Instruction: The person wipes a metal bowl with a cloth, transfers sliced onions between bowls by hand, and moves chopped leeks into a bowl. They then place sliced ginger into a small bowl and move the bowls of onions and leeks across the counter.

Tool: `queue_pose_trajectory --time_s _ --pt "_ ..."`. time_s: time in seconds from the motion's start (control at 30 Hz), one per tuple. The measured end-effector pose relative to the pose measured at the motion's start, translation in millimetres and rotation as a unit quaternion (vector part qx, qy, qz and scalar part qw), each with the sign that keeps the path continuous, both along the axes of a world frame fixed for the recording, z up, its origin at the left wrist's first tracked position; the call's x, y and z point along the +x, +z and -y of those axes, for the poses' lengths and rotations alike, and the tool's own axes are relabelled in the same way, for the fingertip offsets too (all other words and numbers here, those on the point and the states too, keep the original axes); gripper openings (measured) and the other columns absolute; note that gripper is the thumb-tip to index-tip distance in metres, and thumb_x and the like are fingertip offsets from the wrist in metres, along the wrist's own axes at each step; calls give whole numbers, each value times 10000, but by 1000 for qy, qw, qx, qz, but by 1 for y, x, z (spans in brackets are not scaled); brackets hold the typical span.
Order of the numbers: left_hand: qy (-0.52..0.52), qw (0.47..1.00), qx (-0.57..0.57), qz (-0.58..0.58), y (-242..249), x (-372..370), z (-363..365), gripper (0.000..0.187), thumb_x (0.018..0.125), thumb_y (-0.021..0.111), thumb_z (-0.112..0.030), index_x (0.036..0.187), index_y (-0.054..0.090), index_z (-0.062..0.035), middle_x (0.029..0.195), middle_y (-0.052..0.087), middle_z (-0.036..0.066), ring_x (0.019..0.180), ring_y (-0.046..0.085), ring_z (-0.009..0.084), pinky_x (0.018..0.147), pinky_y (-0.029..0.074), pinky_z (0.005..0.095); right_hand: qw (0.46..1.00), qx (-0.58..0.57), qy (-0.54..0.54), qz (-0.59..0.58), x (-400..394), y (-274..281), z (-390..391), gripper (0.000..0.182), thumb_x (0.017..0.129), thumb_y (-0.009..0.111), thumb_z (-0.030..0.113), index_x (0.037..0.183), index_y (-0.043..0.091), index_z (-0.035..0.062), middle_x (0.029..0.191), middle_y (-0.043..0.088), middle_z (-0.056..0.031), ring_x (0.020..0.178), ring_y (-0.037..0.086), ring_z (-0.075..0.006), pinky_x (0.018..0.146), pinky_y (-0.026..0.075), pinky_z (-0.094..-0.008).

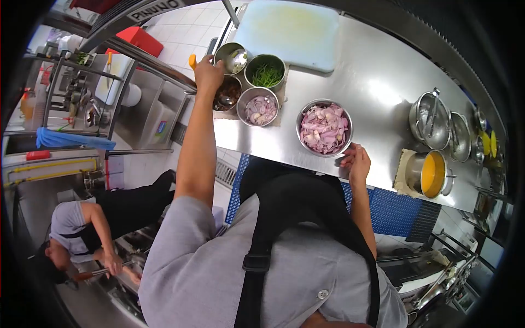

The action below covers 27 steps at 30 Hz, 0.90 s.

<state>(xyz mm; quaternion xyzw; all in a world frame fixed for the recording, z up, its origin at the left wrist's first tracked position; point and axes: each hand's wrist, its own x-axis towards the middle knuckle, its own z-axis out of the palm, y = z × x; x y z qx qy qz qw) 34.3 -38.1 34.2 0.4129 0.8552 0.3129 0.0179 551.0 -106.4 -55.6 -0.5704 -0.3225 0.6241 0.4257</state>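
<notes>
Curling left hand [209, 72] at steel cup [225, 53], hold unclear; hovering right hand [356, 162] half-open, empty, beside onion bowl [325, 154]; probably needing secure pinch.

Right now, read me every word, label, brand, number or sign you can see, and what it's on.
"PINNIO", roughly: dark capitals on the pale plate at top left; spelling uncertain.
Coloured label on the pale container at left: too small and blurred to read.
I can make out no other text.
</notes>
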Motion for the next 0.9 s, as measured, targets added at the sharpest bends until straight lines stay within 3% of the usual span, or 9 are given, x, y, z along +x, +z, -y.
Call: queue_pose_trajectory --time_s 0.07,0.17,0.33,0.5,0.53,0.63,0.67,0.73,0.9 --pt "-50 996 74 30 42 46 46 338 923 673 -287 1074 727 11 954 742 220 880 726 351 802 552 407 1000 2 0 -14 -1 2 4 424 1092 473 327 1245 601 -47 854 669 -118 555 606 -139 490 532 -274" --pt "-72 985 -71 141 31 85 113 382 981 634 -358 921 742 3 623 693 94 579 677 158 567 517 333 996 75 -37 -23 7 12 9 348 1081 513 284 1206 640 -16 878 665 -83 602 585 -108 565 530 -261" --pt "-65 915 -87 389 -30 116 146 580 1000 618 -478 1058 645 99 799 706 185 579 699 218 490 563 320 964 196 179 1 -40 121 20 225 985 670 141 1170 721 24 962 712 -27 835 632 -97 746 534 -264" --pt "-180 972 94 116 -64 112 130 323 955 650 -246 894 718 64 662 702 133 531 681 219 513 541 360 841 390 364 -87 -89 251 48 329 953 706 100 1283 710 98 1006 702 -24 897 643 -99 819 543 -286" --pt "-160 969 62 176 -23 128 133 316 940 651 -234 814 705 50 597 680 131 483 663 210 517 536 368 830 403 361 -134 -98 268 54 521 849 807 386 1245 726 57 901 717 -56 798 658 -162 757 534 -323" --pt "-150 980 16 130 -7 118 133 311 862 642 -164 610 571 4 547 649 154 489 669 240 517 531 387 765 487 394 -151 -110 321 65 590 849 787 438 1233 717 -5 898 716 -89 724 628 -161 682 516 -306" --pt "-153 985 35 77 -43 99 126 299 819 653 -159 584 557 -2 546 640 172 484 667 246 527 539 394 760 479 406 -169 -112 330 69 602 848 785 440 1230 714 -20 901 717 -99 722 629 -163 674 517 -300" --pt "-162 965 23 204 16 109 135 266 791 648 -137 588 557 9 559 625 163 515 656 271 548 522 440 770 479 399 -138 -115 339 72 605 845 784 436 1223 713 -32 906 719 -109 729 634 -165 667 521 -300" --pt "-280 918 85 268 16 89 148 294 858 688 -112 644 519 -1 576 552 56 549 502 105 511 398 292 862 374 334 72 -124 311 83 338 962 725 249 1231 719 43 911 720 -55 775 632 -94 696 513 -267"
